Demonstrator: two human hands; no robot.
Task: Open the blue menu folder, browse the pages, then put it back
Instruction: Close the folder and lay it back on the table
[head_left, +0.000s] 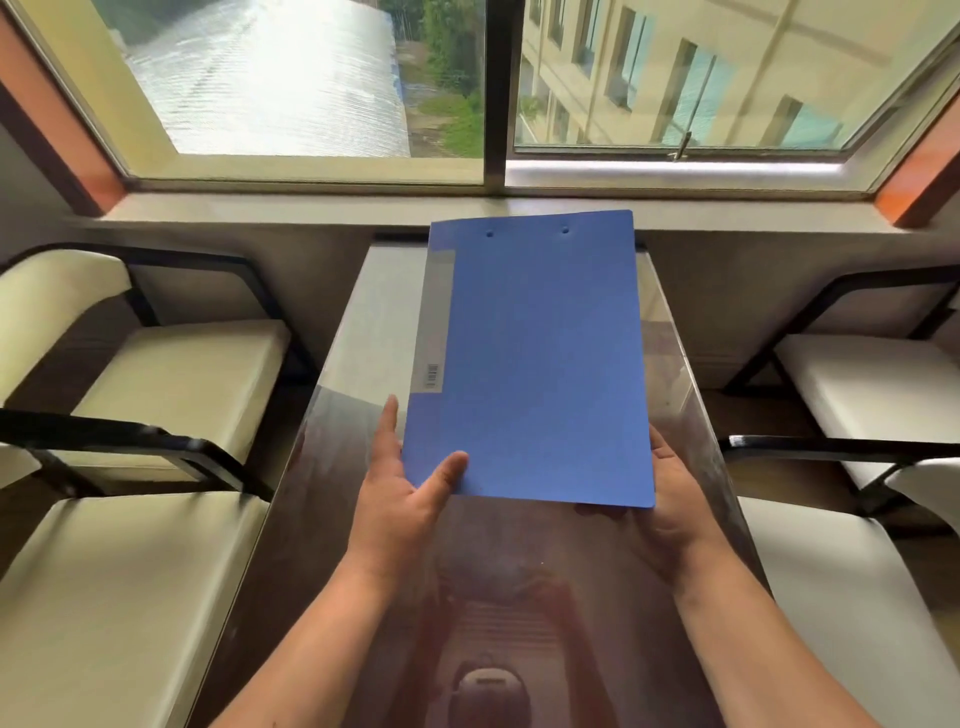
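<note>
Both hands are on the blue menu folder (535, 364), and it's closed, held up over the glossy surface (374, 322) in the middle of the view. The left hand (402, 483) grips the corner at 7 o'clock, thumb pressed on the cover, fingers underneath with one running up the spine edge. The right hand (670, 493) cups the corner at 5 o'clock from below, palm up, its fingers hidden beneath the cover. A grey spine strip with a barcode label (432, 375) runs up the folder's 9 o'clock side. Cream chairs (171, 374) flank the surface, and the window (493, 93) sits at 12 o'clock.
</note>
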